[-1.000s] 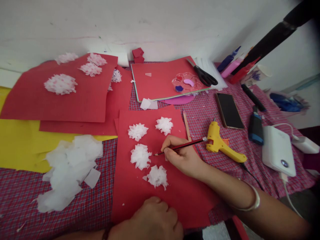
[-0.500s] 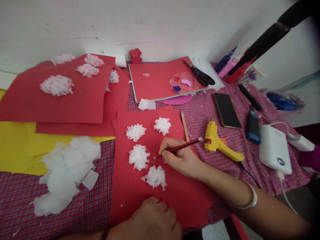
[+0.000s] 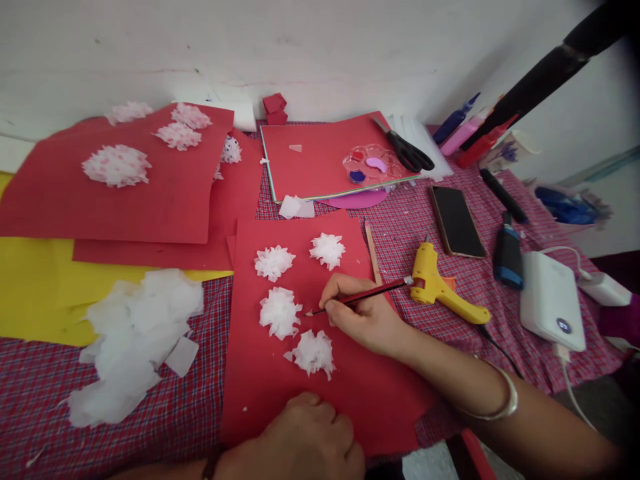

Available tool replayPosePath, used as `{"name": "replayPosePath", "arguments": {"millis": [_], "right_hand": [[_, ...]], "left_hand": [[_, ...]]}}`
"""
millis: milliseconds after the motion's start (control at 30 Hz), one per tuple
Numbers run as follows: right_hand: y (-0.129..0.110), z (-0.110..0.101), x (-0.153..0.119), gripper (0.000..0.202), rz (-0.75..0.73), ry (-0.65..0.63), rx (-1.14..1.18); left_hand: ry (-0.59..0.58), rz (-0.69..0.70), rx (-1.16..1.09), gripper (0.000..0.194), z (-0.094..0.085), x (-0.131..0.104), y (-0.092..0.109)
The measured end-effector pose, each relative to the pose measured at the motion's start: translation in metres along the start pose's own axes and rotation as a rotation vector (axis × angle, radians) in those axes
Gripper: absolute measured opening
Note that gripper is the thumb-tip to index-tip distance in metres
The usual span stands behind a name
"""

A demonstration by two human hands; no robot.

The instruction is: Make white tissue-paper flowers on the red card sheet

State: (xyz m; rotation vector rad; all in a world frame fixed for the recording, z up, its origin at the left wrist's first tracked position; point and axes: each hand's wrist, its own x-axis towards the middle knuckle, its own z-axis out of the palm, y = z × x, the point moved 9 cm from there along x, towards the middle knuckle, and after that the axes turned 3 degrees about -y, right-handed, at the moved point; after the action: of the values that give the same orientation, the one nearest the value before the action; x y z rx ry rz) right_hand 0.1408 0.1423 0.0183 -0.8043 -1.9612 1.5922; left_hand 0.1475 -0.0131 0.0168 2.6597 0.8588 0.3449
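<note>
My right hand (image 3: 367,317) is closed around a dark red pencil (image 3: 370,293). The pencil slants, its tip low over the red paper sheet (image 3: 260,413), just right of a ruffled white tissue-paper flower (image 3: 280,313). Another white flower (image 3: 314,353) sits below the tip, and further ones (image 3: 275,263) (image 3: 327,251) are higher on the sheet. At the sheet's lower edge rests my left hand (image 3: 305,440), its fingers curled into a loose fist; nothing shows in it, and the fingertips are hidden.
White tissue pieces (image 3: 135,347) are heaped at left beside yellow paper (image 3: 40,293). Behind lie red sheets with flowers (image 3: 165,207), a paint palette (image 3: 367,165) and scissors (image 3: 410,152). Rightward are a yellow glue gun (image 3: 440,287), a phone (image 3: 457,220) and a white power bank (image 3: 550,300).
The whole view has shifted slightly. Both hands keep nearly the same pose, with the pencil still in the right hand and its tip beside the same flower.
</note>
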Motion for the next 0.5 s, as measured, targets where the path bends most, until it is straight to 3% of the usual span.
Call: {"name": "replayPosePath", "arguments": {"millis": [500], "right_hand": [[0.0004, 0.002, -0.0016, 0.01, 0.011, -0.035, -0.055]], "left_hand": [[0.027, 0.005, -0.006, 0.023, -0.0052, -0.0002, -0.0002]]}}
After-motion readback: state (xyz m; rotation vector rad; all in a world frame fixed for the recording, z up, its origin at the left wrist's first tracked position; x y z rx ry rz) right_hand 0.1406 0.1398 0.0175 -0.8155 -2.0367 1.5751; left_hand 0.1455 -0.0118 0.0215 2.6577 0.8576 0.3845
